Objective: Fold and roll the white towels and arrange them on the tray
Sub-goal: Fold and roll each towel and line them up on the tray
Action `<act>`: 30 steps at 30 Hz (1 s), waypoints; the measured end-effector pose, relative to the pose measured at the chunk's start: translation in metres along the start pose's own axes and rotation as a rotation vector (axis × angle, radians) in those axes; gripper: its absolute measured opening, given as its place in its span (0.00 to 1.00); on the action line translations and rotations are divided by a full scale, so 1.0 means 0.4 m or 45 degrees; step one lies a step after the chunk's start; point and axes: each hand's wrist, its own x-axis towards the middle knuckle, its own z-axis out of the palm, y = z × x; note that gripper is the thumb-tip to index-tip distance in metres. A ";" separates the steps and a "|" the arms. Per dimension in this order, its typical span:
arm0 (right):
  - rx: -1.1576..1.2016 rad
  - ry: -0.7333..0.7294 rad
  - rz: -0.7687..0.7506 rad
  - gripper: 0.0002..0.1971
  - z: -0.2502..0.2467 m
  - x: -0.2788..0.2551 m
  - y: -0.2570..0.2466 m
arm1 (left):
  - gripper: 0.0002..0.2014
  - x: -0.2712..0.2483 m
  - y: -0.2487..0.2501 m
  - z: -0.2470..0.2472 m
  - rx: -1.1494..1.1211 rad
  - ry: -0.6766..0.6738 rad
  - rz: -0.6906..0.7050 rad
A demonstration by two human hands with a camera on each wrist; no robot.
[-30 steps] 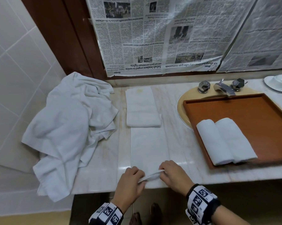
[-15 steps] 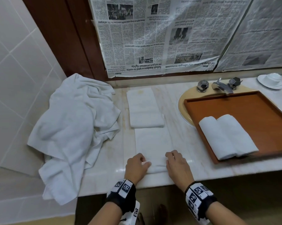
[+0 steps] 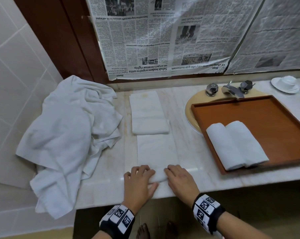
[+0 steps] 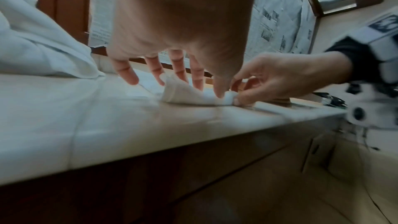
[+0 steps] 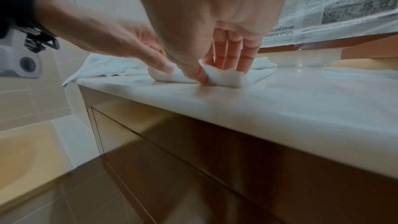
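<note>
A long folded white towel [image 3: 157,149] lies flat on the marble counter [image 3: 194,152], its near end turned into a small roll [image 3: 159,176]. My left hand [image 3: 145,176] grips the roll's left end, fingers over it and thumb behind. My right hand [image 3: 173,175] grips the right end the same way. The left wrist view shows the roll [image 4: 183,94] under my left thumb. In the right wrist view the roll [image 5: 224,77] sits between thumb and fingers. A brown tray [image 3: 275,121] holds two rolled white towels [image 3: 235,145].
Another folded towel [image 3: 149,114] lies behind the long one. A heap of loose white towels [image 3: 66,131] covers the counter's left end and hangs over its edge. The tray rests over the sink [image 3: 189,111], below the faucet [image 3: 232,89]. A cup and saucer [image 3: 286,83] stand far right.
A second ago both hands held the towel's near edge lifted at the counter's front. They have turned it over into a small roll and moved away from the edge.
</note>
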 end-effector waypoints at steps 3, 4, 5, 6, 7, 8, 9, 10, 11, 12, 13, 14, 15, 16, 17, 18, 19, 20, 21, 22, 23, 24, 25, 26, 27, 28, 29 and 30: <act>-0.026 -0.010 0.026 0.07 -0.006 0.033 0.000 | 0.18 0.002 0.014 -0.007 0.074 -0.019 0.023; 0.008 -0.032 0.060 0.07 -0.010 0.040 0.005 | 0.16 0.011 0.016 -0.008 0.064 -0.015 0.018; 0.070 -0.072 0.112 0.10 -0.016 0.047 0.010 | 0.13 0.022 0.017 -0.010 0.042 -0.033 -0.011; 0.134 -0.127 0.163 0.13 -0.021 0.053 0.017 | 0.11 0.034 0.015 -0.012 0.024 -0.048 -0.045; 0.187 -0.179 0.188 0.15 -0.028 0.057 0.024 | 0.08 0.044 0.010 -0.011 -0.002 -0.070 -0.080; 0.210 -0.202 0.198 0.16 -0.031 0.057 0.031 | 0.07 0.051 0.005 -0.012 -0.033 -0.100 -0.096; 0.210 -0.212 0.207 0.16 -0.034 0.058 0.036 | 0.08 0.057 0.002 -0.016 -0.095 -0.163 -0.110; 0.217 -0.228 0.216 0.15 -0.036 0.060 0.039 | 0.09 0.062 -0.003 -0.015 -0.194 -0.222 -0.118; 0.224 -0.260 0.225 0.13 -0.038 0.063 0.041 | 0.10 0.064 -0.005 -0.021 -0.321 -0.256 -0.146; 0.250 -0.288 0.231 0.11 -0.038 0.067 0.044 | 0.11 0.064 -0.009 -0.025 -0.437 -0.265 -0.180; 0.311 -0.318 0.243 0.09 -0.038 0.068 0.048 | 0.12 0.063 -0.010 -0.030 -0.505 -0.263 -0.215; 0.383 -0.328 0.255 0.07 -0.038 0.069 0.053 | 0.12 0.060 -0.010 -0.032 -0.524 -0.255 -0.232; 0.443 -0.328 0.269 0.07 -0.040 0.069 0.057 | 0.12 0.058 -0.010 -0.034 -0.503 -0.247 -0.244; 0.504 -0.317 0.282 0.07 -0.041 0.069 0.060 | 0.11 0.055 -0.010 -0.033 -0.478 -0.232 -0.255; 0.549 -0.307 0.298 0.08 -0.040 0.068 0.064 | 0.11 0.053 -0.011 -0.030 -0.467 -0.217 -0.283; 0.572 -0.277 0.301 0.08 -0.038 0.067 0.065 | 0.10 0.052 -0.012 -0.029 -0.477 -0.182 -0.317; 0.556 -0.238 0.301 0.09 -0.034 0.065 0.064 | 0.09 0.053 -0.012 -0.030 -0.493 -0.147 -0.361; 0.468 -0.157 0.278 0.09 -0.029 0.064 0.064 | 0.07 0.056 -0.011 -0.029 -0.506 -0.114 -0.409; 0.342 -0.069 0.243 0.09 -0.021 0.062 0.064 | 0.06 0.058 -0.010 -0.028 -0.514 -0.090 -0.453; 0.239 -0.028 0.211 0.09 -0.014 0.057 0.063 | 0.06 0.061 -0.008 -0.024 -0.525 -0.079 -0.490; 0.128 0.014 0.172 0.07 -0.009 0.052 0.063 | 0.05 0.063 -0.005 -0.021 -0.534 -0.069 -0.512; 0.046 0.082 0.111 0.03 -0.006 0.046 0.063 | 0.06 0.064 -0.002 -0.016 -0.533 -0.052 -0.527; 0.009 0.148 0.033 0.03 0.000 0.036 0.059 | 0.06 0.064 -0.002 -0.011 -0.514 -0.027 -0.533; 0.001 0.183 -0.032 0.04 0.003 0.022 0.056 | 0.07 0.064 -0.003 -0.007 -0.483 -0.005 -0.539; 0.015 0.176 -0.078 0.05 0.001 0.008 0.052 | 0.08 0.063 -0.003 -0.006 -0.463 0.011 -0.551; 0.029 0.141 -0.104 0.08 -0.002 -0.005 0.049 | 0.08 0.063 -0.003 -0.006 -0.471 0.019 -0.568; 0.031 0.091 -0.114 0.11 -0.003 -0.013 0.050 | 0.08 0.061 -0.001 -0.009 -0.493 0.027 -0.569; 0.038 0.053 -0.109 0.13 -0.003 -0.013 0.054 | 0.07 0.057 0.001 -0.008 -0.508 0.046 -0.543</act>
